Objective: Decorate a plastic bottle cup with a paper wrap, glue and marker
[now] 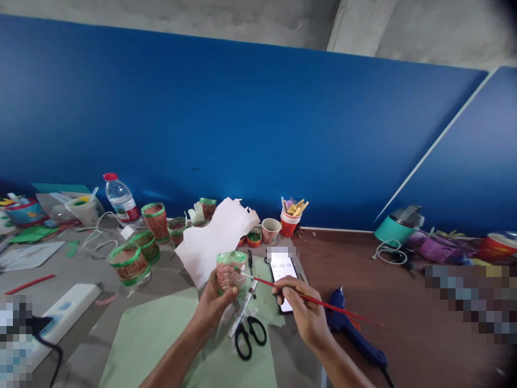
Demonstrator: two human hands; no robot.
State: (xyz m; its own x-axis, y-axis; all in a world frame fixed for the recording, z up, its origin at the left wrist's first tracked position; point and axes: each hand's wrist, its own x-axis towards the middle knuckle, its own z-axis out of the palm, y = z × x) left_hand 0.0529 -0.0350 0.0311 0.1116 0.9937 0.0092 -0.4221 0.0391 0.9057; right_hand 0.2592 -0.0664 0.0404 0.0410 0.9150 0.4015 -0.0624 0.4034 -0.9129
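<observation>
A person's left hand (pixel 216 302) is wrapped around a small cup (pixel 230 272), with the thumb on the front. The cup is red-brown with a green top edge, and it is held up over the table (pixel 404 318), in the middle. The right hand (pixel 307 312) is closed on a long red brush (pixel 343 310), pinching it with the thumb and fingers. The brush's pale tip is at the right side of the cup. It is too small to tell if the tip is touching.

Below the cup, scissors (pixel 250 338) with black handles lie on light green paper (pixel 151 328). A phone (pixel 281 269) with big numbers on its bright screen is just beside the right hand. To the right of that hand lies a blue glue gun (pixel 355 337).

Behind the cup, a big pale sheet with torn edges (pixel 218 231) leans up. To the left stand more red-brown cups with green edges (pixel 155 223), near a water bottle (pixel 126 203) with a red cap. Behind the phone, a red-and-white cup (pixel 288 224) holds yellow spoons and forks. A blue wall (pixel 242 124) stands at the back.
</observation>
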